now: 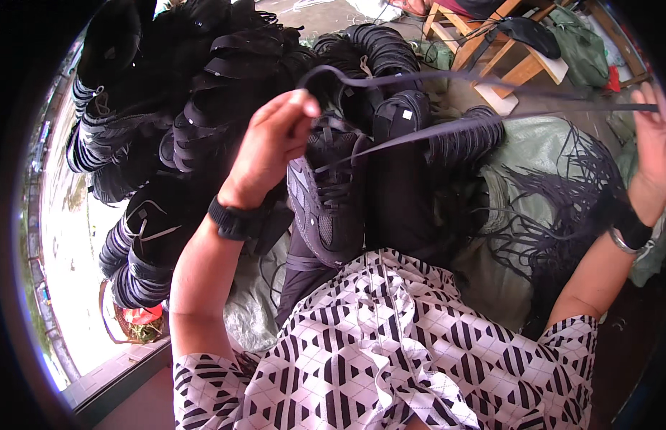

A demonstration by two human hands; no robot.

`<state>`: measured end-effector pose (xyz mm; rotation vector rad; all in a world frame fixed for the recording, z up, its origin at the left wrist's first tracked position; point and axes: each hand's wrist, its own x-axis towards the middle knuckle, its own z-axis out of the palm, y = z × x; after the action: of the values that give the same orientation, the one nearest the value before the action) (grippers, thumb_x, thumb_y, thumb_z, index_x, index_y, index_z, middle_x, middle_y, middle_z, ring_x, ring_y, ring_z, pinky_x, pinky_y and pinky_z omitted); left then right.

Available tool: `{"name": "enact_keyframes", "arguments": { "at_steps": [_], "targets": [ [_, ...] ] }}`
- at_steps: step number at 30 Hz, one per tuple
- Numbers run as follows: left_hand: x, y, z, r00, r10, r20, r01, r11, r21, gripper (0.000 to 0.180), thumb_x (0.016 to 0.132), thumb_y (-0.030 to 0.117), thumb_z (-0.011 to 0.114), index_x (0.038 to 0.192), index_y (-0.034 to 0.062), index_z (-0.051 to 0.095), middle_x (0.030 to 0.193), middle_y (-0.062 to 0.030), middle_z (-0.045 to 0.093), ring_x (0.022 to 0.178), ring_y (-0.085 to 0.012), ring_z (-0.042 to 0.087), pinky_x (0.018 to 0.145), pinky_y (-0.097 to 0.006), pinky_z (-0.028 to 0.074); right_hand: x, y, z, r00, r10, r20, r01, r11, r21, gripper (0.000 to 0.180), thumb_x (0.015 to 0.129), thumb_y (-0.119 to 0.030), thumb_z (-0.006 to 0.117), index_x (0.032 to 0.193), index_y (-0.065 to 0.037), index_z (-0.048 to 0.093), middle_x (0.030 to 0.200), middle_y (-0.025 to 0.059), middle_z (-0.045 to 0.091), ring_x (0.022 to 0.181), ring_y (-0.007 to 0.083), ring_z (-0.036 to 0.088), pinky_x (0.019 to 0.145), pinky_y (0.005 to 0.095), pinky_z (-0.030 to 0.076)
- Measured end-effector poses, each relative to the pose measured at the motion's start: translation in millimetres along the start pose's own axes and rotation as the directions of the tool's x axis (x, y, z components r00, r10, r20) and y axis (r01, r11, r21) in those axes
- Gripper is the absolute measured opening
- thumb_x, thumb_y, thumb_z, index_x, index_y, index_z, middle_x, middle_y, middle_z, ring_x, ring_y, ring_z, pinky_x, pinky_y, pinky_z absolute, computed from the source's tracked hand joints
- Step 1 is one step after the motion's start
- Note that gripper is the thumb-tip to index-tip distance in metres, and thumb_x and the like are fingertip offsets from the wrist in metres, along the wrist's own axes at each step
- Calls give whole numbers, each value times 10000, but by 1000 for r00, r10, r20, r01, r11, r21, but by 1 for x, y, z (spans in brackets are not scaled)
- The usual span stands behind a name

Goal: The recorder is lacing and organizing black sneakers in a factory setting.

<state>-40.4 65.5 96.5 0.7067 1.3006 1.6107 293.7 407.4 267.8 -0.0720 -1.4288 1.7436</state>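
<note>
A dark grey sneaker rests on my lap, toe toward me, with part of its lacing done across the tongue. From its eyelets a long dark shoelace runs taut to the far right, where the fingers of my right hand are closed on it. Another strand curves back toward my left hand, raised just left of the sneaker's opening. The left fingers are pinched together where that strand ends; the fingertips are slightly blurred. To the sneaker's right lies another black shoe part bearing a small white square.
Large stacks of black shoe uppers rise at the left and ahead. A heap of loose dark laces lies on a pale woven sack at the right. A wooden stool stands at the far right. A basket sits at the lower left.
</note>
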Motion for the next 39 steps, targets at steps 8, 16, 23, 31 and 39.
{"name": "enact_keyframes", "arguments": {
  "at_steps": [8, 16, 23, 31, 39],
  "targets": [
    [-43, -32, -127, 827, -96, -553, -214, 857, -468, 163, 975, 218, 427, 907, 116, 535, 741, 15, 521, 524, -81, 353, 466, -221, 288, -55, 83, -77, 926, 370, -72, -224, 694, 685, 96, 942, -71, 463, 934, 19, 495, 679, -3, 409, 589, 93, 400, 553, 243, 324],
    [-104, -52, -267, 696, -106, -710, -415, 748, -518, 183, 978, 161, 374, 820, 97, 440, 715, -6, 438, 624, -160, 413, 723, -281, 414, -106, 227, -30, 790, 469, -394, -598, 731, -329, 269, 838, -113, 614, 1097, -38, 613, 738, 33, 624, 459, 22, 394, 389, 177, 303],
    [-105, -38, -194, 512, 5, -859, -116, 991, -63, 171, 970, 238, 449, 920, 117, 559, 535, 71, 311, 426, -51, 259, 382, -224, 206, -109, 280, 134, 907, 416, 69, -335, 810, -481, 171, 846, -30, 583, 1002, 22, 632, 779, 92, 670, 607, 115, 621, 540, 228, 498],
    [-51, -74, -38, 818, 322, -478, -134, 913, 385, 219, 982, 261, 460, 936, 60, 534, 802, -33, 600, 572, -79, 503, 533, -225, 419, -124, 291, 153, 797, 582, 161, -408, 716, -566, 80, 868, -67, 590, 880, 9, 612, 710, 55, 640, 617, 101, 616, 584, 235, 507],
    [-71, -87, -16, 933, 164, -319, 86, 761, 643, 261, 921, 228, 588, 793, 11, 521, 612, 5, 467, 578, -81, 411, 538, -245, 382, -128, 281, 149, 637, 757, 147, -605, 609, -512, 90, 872, -104, 598, 881, -15, 596, 686, 59, 639, 545, 117, 616, 454, 205, 425]
  ]
}}
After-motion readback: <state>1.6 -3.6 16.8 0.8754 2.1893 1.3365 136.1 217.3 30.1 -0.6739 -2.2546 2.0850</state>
